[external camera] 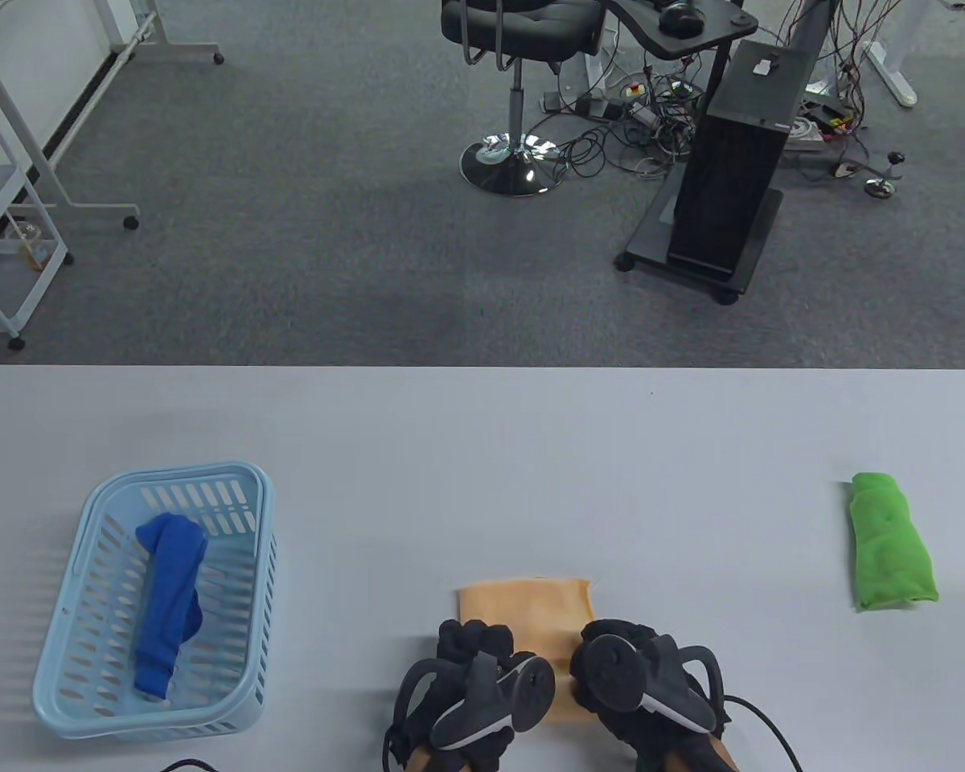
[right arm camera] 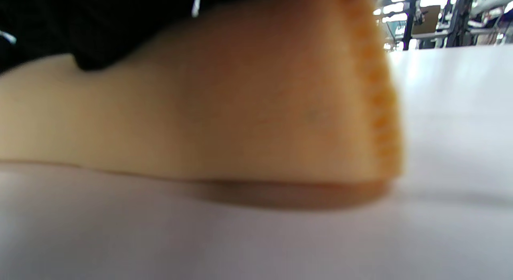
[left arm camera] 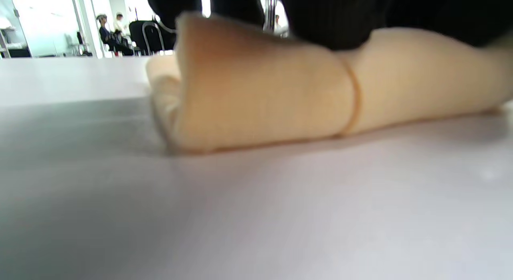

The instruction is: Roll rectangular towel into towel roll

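Landmark for all positions: the orange rectangular cloth towel (external camera: pixel 527 599), which lies at the near edge of the pale grey table (external camera: pixel 482 434), partly rolled, with the rolled portion under the hands and a flat portion extending away from the person. Far to the left of the towel stands a light blue slotted plastic basket (external camera: pixel 249 482) containing a rolled blue cloth (external camera: pixel 169 603). At the towel's left near corner, the left hand (external camera: pixel 474 675) rests on the roll; the left wrist view shows its black-gloved fingers (left arm camera: pixel 328 23) pressed onto the top of the roll, curled over it and gripping the cloth. At the towel's right near corner, the right hand (external camera: pixel 643 675) does the same; the right wrist view shows its fingers (right arm camera: pixel 60 27) bearing down on the cloth, grasping the roll. Far to the right of the towel lies a rolled bright green cloth (external camera: pixel 891 543). Probable faults from this state: uneven advance of the two hands would skew the roll into a cone; insufficient downward pressure would leave the core loose, so that it unwinds on release; the smooth table may let the flat portion slide rather than feed under the roll. Beyond the table lies grey carpet with a black swivel chair (external camera: pixel 523 32), a black cabinet on castors (external camera: pixel 728 201), tangled cables and white metal frames.
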{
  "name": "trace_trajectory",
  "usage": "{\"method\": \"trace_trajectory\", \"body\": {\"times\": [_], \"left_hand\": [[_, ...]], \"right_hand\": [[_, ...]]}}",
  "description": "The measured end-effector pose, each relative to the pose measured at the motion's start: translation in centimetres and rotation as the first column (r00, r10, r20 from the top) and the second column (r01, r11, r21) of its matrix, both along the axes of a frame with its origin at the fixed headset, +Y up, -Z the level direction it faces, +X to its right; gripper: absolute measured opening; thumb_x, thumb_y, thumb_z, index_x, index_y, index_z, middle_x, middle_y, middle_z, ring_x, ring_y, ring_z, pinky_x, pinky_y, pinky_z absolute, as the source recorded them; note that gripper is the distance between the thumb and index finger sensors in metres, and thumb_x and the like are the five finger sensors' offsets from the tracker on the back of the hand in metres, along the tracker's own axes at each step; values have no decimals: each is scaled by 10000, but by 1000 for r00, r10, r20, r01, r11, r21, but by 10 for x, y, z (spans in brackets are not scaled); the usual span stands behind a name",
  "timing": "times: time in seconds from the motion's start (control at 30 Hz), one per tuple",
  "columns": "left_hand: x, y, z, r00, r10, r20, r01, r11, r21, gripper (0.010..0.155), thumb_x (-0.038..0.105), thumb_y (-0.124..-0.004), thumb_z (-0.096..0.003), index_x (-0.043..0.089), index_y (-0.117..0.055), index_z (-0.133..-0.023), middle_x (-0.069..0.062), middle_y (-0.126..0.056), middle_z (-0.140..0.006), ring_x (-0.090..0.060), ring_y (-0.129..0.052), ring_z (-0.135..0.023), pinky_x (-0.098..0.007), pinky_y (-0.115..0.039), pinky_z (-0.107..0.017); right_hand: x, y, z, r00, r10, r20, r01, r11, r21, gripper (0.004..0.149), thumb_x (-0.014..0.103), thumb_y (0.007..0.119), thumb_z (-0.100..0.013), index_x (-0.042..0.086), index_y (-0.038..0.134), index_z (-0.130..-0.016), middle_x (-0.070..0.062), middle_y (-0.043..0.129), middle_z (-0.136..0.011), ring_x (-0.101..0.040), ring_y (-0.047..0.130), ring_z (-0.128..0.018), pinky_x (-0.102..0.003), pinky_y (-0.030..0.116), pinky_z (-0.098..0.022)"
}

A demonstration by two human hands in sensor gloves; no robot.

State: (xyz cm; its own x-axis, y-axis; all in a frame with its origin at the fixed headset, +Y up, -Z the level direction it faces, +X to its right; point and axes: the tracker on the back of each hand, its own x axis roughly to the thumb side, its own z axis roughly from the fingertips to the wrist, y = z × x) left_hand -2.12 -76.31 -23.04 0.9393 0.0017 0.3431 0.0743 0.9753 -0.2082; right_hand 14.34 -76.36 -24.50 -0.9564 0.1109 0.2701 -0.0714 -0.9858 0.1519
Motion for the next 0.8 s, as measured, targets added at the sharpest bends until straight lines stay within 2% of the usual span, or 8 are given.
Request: {"method": "trace_trajectory", "body": {"times": [0.1, 0.17, 0.23, 0.3, 0.43, 0.6, 0.73, 0.8], "left_hand": [[-6, 1, -1, 999, 53, -12, -54, 997, -56, 546, 475, -668, -392, 345, -768, -913, -126, -641, -1020, -426, -546, -958, -669, -398, -696], [-8, -2, -1, 997, 75, -24, -77, 991, -112, 663, 559, -709, -352, 311, -726, -966, -148, -608, -1045, -443, -507, -973, -678, -375, -698], [-7, -5, -1, 1000, 24, -18, -26, 993, -117, 726, 550, -790, -324, 289, -677, -993, -139, -602, -1048, -442, -501, -979, -682, -371, -699], [-4, -6, -1, 1000, -28, -12, 26, 995, -97, 725, 519, -806, -329, 270, -661, -994, -120, -623, -1040, -433, -526, -977, -678, -392, -700], [-1, -7, -1, 1000, -2, -24, 0, 997, -75, 663, 474, -763, -357, 210, -709, -964, -110, -679, -1008, -420, -577, -963, -673, -427, -695], [-10, -6, 0, 995, 90, -49, -95, 991, -93, 617, 462, -684, -361, 183, -805, -898, -103, -726, -973, -417, -597, -953, -675, -431, -692], [-13, -2, 1, 985, 158, -67, -166, 975, -146, 591, 442, -623, -378, 143, -941, -778, -105, -738, -965, -426, -576, -958, -674, -420, -693], [-12, -4, 0, 989, 130, -73, -139, 981, -133, 587, 446, -637, -379, 143, -955, -768, -112, -735, -970, -434, -564, -959, -677, -408, -695]], "right_hand": [[3, 1, -1, 1000, 2, 8, -2, 1000, -27, 512, 448, 723, -289, 280, 837, -759, -63, 614, -953, -315, 665, -907, -581, 545, -680], [5, 0, -1, 1000, -21, 17, 22, 995, -96, 632, 525, 755, -249, 264, 803, -822, -85, 567, -987, -339, 621, -932, -597, 521, -686], [7, -3, -2, 1000, 8, 5, -7, 990, -143, 711, 518, 806, -230, 246, 735, -883, -94, 521, -1007, -354, 577, -951, -609, 493, -694], [8, -7, -3, 998, 70, -5, -70, 978, -197, 750, 486, 818, -246, 253, 639, -935, -93, 464, -1023, -359, 524, -971, -610, 468, -704], [9, -6, -2, 1000, 17, 21, -13, 985, -171, 686, 421, 795, -276, 221, 667, -919, -92, 494, -1004, -349, 544, -960, -601, 478, -700], [12, -2, -1, 1000, -26, 5, 26, 989, -148, 609, 421, 726, -288, 205, 770, -856, -66, 546, -977, -331, 573, -949, -599, 482, -698], [15, 2, -1, 999, -49, 4, 49, 988, -150, 537, 441, 680, -306, 215, 901, -740, -55, 627, -945, -330, 606, -938, -602, 493, -693], [15, 0, -1, 999, -39, 7, 39, 988, -148, 541, 451, 703, -299, 234, 875, -764, -63, 586, -966, -330, 584, -945, -596, 485, -699]]}}
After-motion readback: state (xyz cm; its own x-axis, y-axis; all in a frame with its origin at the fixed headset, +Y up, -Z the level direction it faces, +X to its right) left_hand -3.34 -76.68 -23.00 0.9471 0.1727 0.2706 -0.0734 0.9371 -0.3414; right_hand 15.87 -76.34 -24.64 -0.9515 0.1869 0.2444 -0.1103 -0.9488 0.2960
